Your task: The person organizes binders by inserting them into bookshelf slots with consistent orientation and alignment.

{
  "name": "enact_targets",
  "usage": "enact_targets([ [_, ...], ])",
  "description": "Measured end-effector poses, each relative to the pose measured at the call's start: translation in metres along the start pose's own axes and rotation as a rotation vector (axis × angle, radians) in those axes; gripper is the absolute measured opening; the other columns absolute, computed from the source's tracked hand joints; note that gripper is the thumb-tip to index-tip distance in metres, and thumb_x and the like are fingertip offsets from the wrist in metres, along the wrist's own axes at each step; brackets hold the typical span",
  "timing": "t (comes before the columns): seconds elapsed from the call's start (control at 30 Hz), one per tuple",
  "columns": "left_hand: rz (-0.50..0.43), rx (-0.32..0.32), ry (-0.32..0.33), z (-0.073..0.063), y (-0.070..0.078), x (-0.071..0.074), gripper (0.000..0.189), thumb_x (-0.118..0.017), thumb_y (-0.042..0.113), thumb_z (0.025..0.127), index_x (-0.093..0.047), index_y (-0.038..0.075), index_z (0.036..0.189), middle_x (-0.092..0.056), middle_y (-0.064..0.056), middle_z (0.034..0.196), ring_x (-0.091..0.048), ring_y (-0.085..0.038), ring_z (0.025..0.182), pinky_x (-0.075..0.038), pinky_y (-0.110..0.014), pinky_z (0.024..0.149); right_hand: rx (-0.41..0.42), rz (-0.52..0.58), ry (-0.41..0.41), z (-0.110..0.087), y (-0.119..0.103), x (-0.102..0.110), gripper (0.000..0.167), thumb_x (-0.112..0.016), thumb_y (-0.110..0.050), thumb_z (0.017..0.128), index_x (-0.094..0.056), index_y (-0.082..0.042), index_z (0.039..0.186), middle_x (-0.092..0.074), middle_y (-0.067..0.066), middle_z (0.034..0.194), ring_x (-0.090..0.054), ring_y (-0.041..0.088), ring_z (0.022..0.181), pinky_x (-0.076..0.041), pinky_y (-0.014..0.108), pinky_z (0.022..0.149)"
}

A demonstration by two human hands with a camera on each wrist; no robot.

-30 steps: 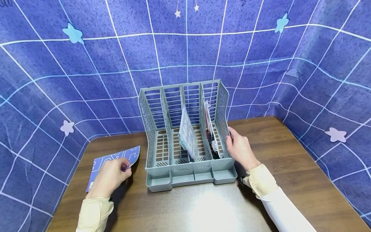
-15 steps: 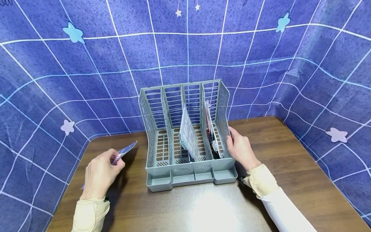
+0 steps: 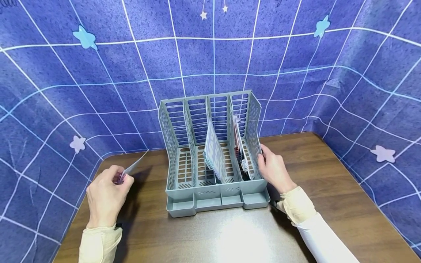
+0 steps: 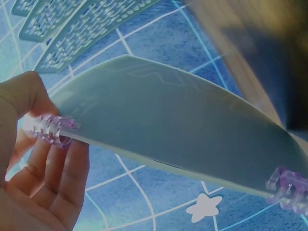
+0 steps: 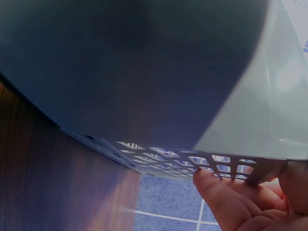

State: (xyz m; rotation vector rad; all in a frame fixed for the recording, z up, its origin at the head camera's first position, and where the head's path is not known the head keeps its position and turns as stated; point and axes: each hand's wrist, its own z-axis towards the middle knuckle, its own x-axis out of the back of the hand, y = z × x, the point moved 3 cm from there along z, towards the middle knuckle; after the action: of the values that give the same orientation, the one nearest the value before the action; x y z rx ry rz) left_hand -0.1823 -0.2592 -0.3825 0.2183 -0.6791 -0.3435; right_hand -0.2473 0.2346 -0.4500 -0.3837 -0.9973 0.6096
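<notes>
My left hand (image 3: 106,195) pinches a notebook (image 4: 168,115) by its spine, at one of its clear purple binding rings (image 4: 50,129). In the head view this notebook is raised off the table at the left and appears nearly edge-on. A grey-green file organizer (image 3: 207,191) with upright dividers stands mid-table. My right hand (image 3: 274,170) grips its right side wall, with fingertips against the lattice (image 5: 168,161) in the right wrist view. Near the middle divider leans a pale blue notebook (image 3: 215,153) with teal rings. Several thin notebooks (image 3: 241,149) stand in the rightmost compartment.
Small open trays (image 3: 180,207) run along the organizer's front. The wooden table (image 3: 315,171) extends to both sides, with a bright glare spot in front. Behind hangs a blue grid-patterned cloth (image 3: 138,98) with stars, close to the table's back edge.
My left hand has drawn back to the left, lifting the notebook off the table and tilting it from its blue lettered face to nearly edge-on. The right hand stays at the organizer.
</notes>
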Motion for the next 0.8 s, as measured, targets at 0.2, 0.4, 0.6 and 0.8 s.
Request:
enact_targets([
  [0.2, -0.036, 0.039, 0.077, 0.003, 0.005, 0.01, 0.005, -0.068, 0.01, 0.075, -0.069, 0.009, 0.08, -0.068, -0.007, 0.069, -0.063, -0.022, 0.061, -0.038, -0.036, 0.058, -0.003, -0.003, 0.0, 0.0, 0.0, 0.0, 0.039, -0.055, -0.01, 0.1, -0.061, -0.003, 0.138, -0.077, 0.018, 0.1, -0.073, 0.042, 0.079, -0.055, 0.059, 0.07],
  [0.4, -0.103, 0.078, 0.181, 0.005, 0.012, 0.021, 0.005, -0.066, 0.008, 0.075, -0.069, 0.004, 0.078, -0.069, -0.01, 0.072, -0.048, 0.017, 0.07, -0.037, -0.013, 0.064, 0.002, -0.003, 0.0, 0.0, 0.001, 0.0, 0.04, -0.056, -0.009, 0.1, -0.061, -0.003, 0.138, -0.077, 0.019, 0.1, -0.073, 0.042, 0.079, -0.055, 0.059, 0.07],
  [0.6, -0.176, 0.139, 0.283, 0.009, 0.027, 0.033, 0.004, -0.068, 0.004, 0.073, -0.069, 0.0, 0.076, -0.069, -0.014, 0.071, -0.046, 0.023, 0.07, -0.034, -0.006, 0.068, 0.008, -0.006, -0.002, 0.0, 0.001, 0.001, 0.04, -0.056, -0.01, 0.099, -0.06, -0.002, 0.138, -0.077, 0.02, 0.101, -0.073, 0.042, 0.08, -0.056, 0.059, 0.071],
  [0.8, -0.243, 0.219, 0.364, 0.014, 0.058, 0.055, 0.004, -0.068, -0.002, 0.074, -0.068, -0.006, 0.075, -0.065, -0.003, 0.065, -0.05, 0.017, 0.064, -0.039, -0.006, 0.066, 0.017, -0.006, 0.002, 0.0, 0.0, 0.001, 0.04, -0.056, -0.009, 0.099, -0.06, 0.0, 0.138, -0.077, 0.02, 0.101, -0.072, 0.042, 0.078, -0.055, 0.059, 0.07],
])
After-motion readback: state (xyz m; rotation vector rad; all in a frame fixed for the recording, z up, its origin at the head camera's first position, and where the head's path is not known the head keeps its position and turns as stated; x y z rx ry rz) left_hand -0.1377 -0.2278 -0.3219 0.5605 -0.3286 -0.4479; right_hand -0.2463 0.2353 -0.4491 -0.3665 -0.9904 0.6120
